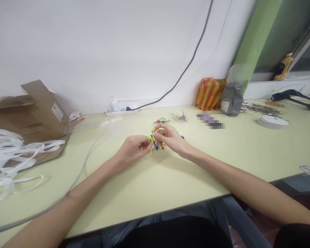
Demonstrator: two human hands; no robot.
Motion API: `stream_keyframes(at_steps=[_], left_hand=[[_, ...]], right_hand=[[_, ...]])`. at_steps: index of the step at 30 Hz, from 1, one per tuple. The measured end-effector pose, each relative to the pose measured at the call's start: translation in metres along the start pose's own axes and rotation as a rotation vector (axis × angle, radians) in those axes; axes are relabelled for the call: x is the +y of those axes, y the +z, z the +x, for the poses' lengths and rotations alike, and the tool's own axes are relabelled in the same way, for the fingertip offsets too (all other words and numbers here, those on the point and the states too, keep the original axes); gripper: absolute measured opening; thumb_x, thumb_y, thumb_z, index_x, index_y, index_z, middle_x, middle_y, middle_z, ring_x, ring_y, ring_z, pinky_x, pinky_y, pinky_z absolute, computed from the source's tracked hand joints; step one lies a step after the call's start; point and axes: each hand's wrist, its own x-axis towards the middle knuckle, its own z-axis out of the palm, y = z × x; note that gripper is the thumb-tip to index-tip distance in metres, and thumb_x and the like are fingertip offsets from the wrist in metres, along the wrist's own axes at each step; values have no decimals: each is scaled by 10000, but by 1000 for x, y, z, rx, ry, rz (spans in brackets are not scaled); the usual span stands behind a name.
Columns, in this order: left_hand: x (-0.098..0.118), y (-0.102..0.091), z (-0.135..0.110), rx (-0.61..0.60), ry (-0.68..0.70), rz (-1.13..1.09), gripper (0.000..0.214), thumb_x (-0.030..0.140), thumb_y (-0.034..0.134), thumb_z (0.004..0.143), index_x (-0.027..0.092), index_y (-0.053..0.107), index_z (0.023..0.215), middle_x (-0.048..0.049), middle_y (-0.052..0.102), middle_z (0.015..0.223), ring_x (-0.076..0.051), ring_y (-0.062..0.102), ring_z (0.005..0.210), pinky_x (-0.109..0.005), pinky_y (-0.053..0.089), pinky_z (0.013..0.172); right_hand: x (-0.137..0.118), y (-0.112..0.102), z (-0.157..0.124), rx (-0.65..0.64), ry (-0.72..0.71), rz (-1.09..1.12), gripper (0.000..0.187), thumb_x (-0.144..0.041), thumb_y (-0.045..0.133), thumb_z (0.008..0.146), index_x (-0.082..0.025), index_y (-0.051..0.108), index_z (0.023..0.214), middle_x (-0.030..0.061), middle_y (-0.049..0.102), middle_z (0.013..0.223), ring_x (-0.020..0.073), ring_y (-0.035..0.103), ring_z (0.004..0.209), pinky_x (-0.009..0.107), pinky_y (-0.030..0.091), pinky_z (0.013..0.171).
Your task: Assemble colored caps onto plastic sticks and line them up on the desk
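My left hand (133, 148) and my right hand (170, 137) meet over the middle of the pale yellow-green table (170, 179). Both are closed in a pinch on a small bundle of coloured pieces (155, 144), yellow, green, red and dark; the pieces are too small to name. My forearms rest on the tabletop. Two small heaps of similar coloured pieces lie just beyond the hands, one (162, 120) close and one (180, 116) farther right.
An open cardboard box (33, 110) and loose white strapping (12, 155) fill the left. A grey cable (74, 179) crosses the table. At the wall sit a power strip (120, 111), a red-and-yellow striped bag (209, 93), a grey bag (231, 100) and a white tape roll (272, 121).
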Motion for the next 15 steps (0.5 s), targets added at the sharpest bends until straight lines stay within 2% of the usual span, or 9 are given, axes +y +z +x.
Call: stream_keyframes(at_steps=[4,7,8,11,15], left_hand=[[-11,-8,5,71,-195,-76,270,343,565,871,153,648,697,13,602,626,-94,474,579,-224,381,574],[-27,-20,8,92,-353,-75,320,390,570,842,147,634,645,9,571,598,-97,455,558,-225,351,532],[-32,-25,8,65,-400,-61,333,395,573,828,150,618,606,14,545,566,-91,423,525,-228,317,503],[-45,-39,7,-152,-493,-34,365,387,572,799,164,577,509,18,498,483,-85,354,454,-242,260,463],[-53,-52,5,-350,-536,-37,370,357,568,767,181,547,442,7,499,448,-94,373,447,-248,277,479]], right_hand=[[-7,-2,0,211,-55,-22,248,-433,640,850,-206,544,878,-61,494,579,101,446,532,218,358,504],[-8,-6,2,277,-52,-41,221,-404,644,836,-204,551,855,-65,479,568,98,439,540,218,350,525],[-7,-7,3,277,-51,-45,220,-403,644,833,-203,554,852,-64,478,571,98,438,541,219,349,530],[-4,-8,4,253,-65,-55,226,-412,640,831,-199,565,849,-56,480,590,99,430,545,227,338,535],[-1,-9,4,220,-102,-72,210,-406,630,841,-204,575,854,-45,483,610,109,422,556,239,329,533]])
